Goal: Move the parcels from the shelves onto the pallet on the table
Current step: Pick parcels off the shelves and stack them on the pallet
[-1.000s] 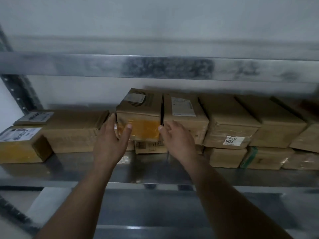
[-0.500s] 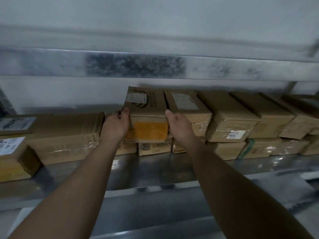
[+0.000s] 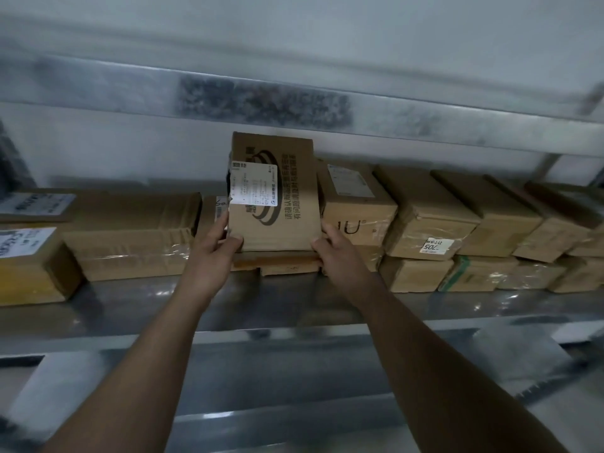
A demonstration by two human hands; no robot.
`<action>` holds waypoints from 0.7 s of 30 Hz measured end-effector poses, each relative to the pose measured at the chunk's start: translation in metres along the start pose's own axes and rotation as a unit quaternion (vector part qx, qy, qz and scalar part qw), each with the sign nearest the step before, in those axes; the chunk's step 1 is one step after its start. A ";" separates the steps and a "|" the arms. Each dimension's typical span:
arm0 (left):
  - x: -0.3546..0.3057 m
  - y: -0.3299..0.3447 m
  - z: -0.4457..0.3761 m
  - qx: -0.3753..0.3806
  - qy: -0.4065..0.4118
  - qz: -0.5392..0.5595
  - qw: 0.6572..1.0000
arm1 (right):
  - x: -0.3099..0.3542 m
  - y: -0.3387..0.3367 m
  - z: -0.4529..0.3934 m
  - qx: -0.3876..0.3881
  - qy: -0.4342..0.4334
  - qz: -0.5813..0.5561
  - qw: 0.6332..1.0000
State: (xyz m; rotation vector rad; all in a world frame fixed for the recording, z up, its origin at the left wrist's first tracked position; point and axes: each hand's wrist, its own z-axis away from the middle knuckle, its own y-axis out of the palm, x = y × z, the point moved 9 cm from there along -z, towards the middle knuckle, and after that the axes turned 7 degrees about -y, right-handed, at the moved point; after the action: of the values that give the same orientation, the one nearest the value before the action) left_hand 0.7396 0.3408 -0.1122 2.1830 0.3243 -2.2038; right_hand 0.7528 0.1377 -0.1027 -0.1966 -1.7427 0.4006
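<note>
- The lifted brown cardboard parcel with a white shipping label and a dark printed swirl [image 3: 274, 194] hides most of whatever sits directly behind it; only a strip of the flat box beneath [image 3: 277, 261] shows under its lower edge.
- The print on the label is too small to read, and the far right of the row blurs out, so the boxes there are hard to separate.
- The grey metal shelf [image 3: 261, 302] is the landmark: the lifted parcel is above its middle, tipped up so the broad labelled face looks out toward the person, long axis running roughly up and down, top edge leaning slightly left.
- Its printed Chinese text runs sideways along the right side of that face.
- Left hand [image 3: 212, 253] grips the parcel's lower left corner, thumb across the front face, fingers curled round the side edge.
- Right hand [image 3: 340, 256] holds the lower right corner, fingers wrapped behind the edge; the fingertips are out of sight.
- Counted on the shelf: one parcel in hand, two large boxes to its left, one being the long tan box wrapped in clear tape [image 3: 130, 237], and about five upper boxes to its right.
- A box with a "705" sticker [image 3: 431, 230] sits right of the lifted parcel, on a box with green tape [image 3: 477, 273].
</note>
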 end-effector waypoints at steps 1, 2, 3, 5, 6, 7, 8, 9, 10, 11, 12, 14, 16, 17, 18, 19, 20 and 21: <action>0.000 -0.001 0.012 -0.004 0.009 -0.007 1.000 | 0.001 0.000 0.009 0.007 -0.007 -0.011 1.000; 0.001 -0.002 0.023 -0.007 0.015 -0.009 1.000 | 0.002 0.000 0.018 0.014 -0.012 -0.025 1.000; 0.005 -0.005 0.033 -0.014 0.011 -0.012 1.000 | 0.001 0.000 0.028 0.019 -0.015 -0.036 0.999; 0.010 -0.007 0.057 -0.023 0.012 -0.015 1.000 | -0.003 -0.001 0.050 0.023 -0.010 -0.059 0.998; 0.010 -0.005 0.071 -0.024 0.014 -0.017 0.999 | -0.005 -0.004 0.063 0.022 -0.007 -0.068 0.997; 0.007 -0.001 0.086 -0.024 0.015 -0.013 1.000 | -0.007 -0.007 0.076 0.020 -0.005 -0.071 0.997; 0.007 0.006 0.099 -0.019 0.016 -0.004 1.000 | -0.009 -0.011 0.089 0.018 -0.004 -0.073 0.997; 0.006 0.014 0.113 -0.011 0.018 0.000 1.000 | -0.011 -0.017 0.102 0.016 -0.007 -0.071 0.997; 0.004 0.023 0.126 -0.006 0.021 -0.003 1.000 | -0.012 -0.025 0.114 0.010 -0.015 -0.068 0.998; 0.003 0.033 0.138 -0.003 0.023 -0.013 1.000 | -0.012 -0.034 0.125 0.001 -0.024 -0.061 0.998; 0.002 0.043 0.150 0.000 0.029 -0.023 0.999 | -0.012 -0.044 0.134 -0.010 -0.035 -0.051 0.998; 0.002 0.058 0.172 -0.001 0.034 -0.028 0.999 | -0.011 -0.064 0.151 -0.022 -0.051 -0.024 0.998; 0.008 0.068 0.191 -0.011 0.028 -0.011 0.999 | -0.013 -0.075 0.164 -0.013 -0.053 0.002 0.999; 0.010 0.072 0.199 -0.016 0.027 0.001 1.000 | -0.014 -0.078 0.170 -0.002 -0.049 0.008 0.999; 0.011 0.075 0.207 -0.020 0.028 0.009 0.999 | -0.016 -0.079 0.174 0.007 -0.042 0.006 0.999; 0.009 0.079 0.215 -0.023 0.035 0.014 0.999 | -0.017 -0.080 0.179 0.014 -0.035 0.005 0.999; 0.008 0.082 0.222 -0.028 0.041 0.015 0.999 | -0.018 -0.081 0.182 0.019 -0.031 0.007 0.999; 0.006 0.084 0.228 -0.032 0.046 0.015 0.998 | -0.018 -0.083 0.185 0.021 -0.029 0.011 0.999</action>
State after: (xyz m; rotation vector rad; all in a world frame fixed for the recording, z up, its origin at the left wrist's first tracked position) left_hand 0.5285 0.2224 -0.1297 2.2449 0.3587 -2.0520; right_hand 0.5835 0.0251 -0.1191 -0.1763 -1.7888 0.4626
